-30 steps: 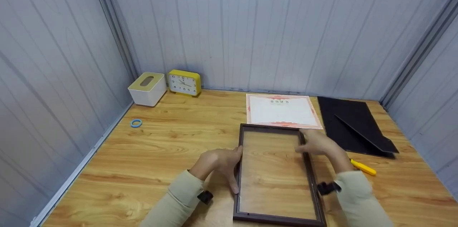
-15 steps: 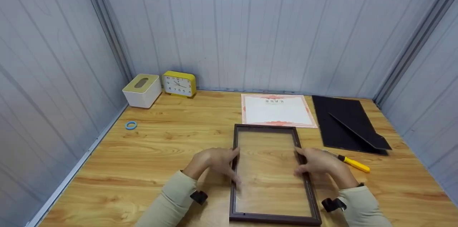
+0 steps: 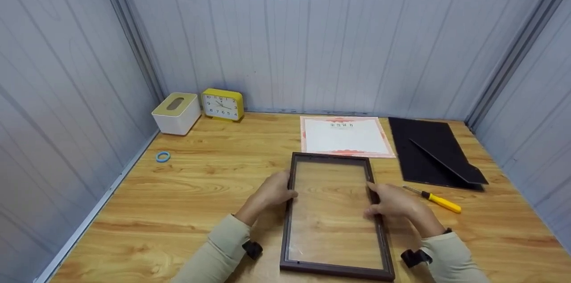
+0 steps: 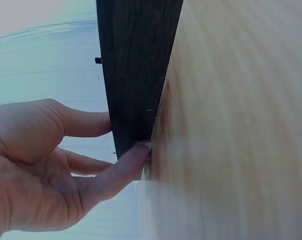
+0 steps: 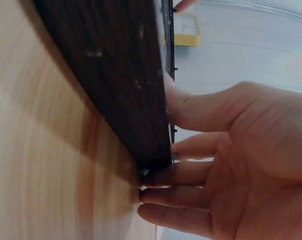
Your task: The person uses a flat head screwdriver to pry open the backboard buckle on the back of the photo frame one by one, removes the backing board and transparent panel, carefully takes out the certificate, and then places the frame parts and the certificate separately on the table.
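A dark brown picture frame [image 3: 285, 229] with a clear pane [image 3: 334, 211] lies lengthwise before me on the wooden table. My left hand [image 3: 273, 191] grips its left side, thumb over the top face. In the left wrist view a fingertip [image 4: 143, 150] reaches the lower edge of the dark side. Opposite, my right hand [image 3: 392, 202] holds the right side between thumb and fingers. The right wrist view has the thumb on top and the other fingers [image 5: 175, 195] at the lower edge, by the table. Whether the frame is slightly raised, I cannot tell.
Behind the frame lies a certificate [image 3: 345, 138] with a red border. To its right are a black backing board [image 3: 428, 140] and a yellow-handled screwdriver [image 3: 441, 202]. A tissue box [image 3: 176, 115], a yellow clock [image 3: 223, 104] and a blue ring [image 3: 163, 156] stand or lie left.
My right hand has come down along the frame's right side. The left hand has slid from spread fingers to a grip on the left side. The frame's near end has shifted slightly left.
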The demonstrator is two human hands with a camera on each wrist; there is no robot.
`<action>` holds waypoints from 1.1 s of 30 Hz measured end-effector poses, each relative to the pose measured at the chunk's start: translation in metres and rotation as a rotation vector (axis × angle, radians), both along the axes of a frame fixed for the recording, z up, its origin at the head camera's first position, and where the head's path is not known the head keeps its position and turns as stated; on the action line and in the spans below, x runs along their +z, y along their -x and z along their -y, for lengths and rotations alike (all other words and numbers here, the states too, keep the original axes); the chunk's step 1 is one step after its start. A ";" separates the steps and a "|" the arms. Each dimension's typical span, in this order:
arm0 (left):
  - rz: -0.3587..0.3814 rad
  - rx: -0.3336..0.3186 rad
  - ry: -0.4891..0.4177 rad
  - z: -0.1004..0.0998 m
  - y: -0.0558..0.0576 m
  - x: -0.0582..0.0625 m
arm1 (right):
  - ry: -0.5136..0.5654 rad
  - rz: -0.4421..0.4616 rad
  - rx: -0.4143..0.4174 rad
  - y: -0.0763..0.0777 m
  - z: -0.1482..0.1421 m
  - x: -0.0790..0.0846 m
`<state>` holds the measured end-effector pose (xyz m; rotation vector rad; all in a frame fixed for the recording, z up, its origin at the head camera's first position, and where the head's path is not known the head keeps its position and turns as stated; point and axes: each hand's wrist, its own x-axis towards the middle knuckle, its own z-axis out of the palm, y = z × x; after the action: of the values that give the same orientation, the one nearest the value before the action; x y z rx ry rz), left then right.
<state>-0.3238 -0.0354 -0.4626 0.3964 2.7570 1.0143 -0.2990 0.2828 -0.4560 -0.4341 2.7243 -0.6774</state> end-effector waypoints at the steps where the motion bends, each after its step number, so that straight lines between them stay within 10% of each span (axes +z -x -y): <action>1: 0.008 -0.006 0.004 0.001 0.001 0.000 | 0.006 -0.009 0.000 0.000 0.000 0.000; 6: 0.040 -0.018 0.033 0.004 0.001 0.001 | 0.113 -0.004 -0.069 0.000 0.004 0.001; 14: 0.138 -0.018 -0.074 0.013 0.001 0.004 | 0.749 0.241 -0.349 0.016 -0.011 0.002; 18: 0.170 -0.020 -0.113 0.016 0.001 0.002 | 0.992 0.429 -0.353 0.023 -0.019 -0.012; 33: 0.207 -0.068 -0.120 0.020 0.003 0.004 | 1.145 0.603 -0.283 0.025 -0.016 -0.032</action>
<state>-0.3271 -0.0552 -0.4589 0.3766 2.4913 1.1383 -0.3242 0.2992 -0.4876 -0.0219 1.6154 -2.0241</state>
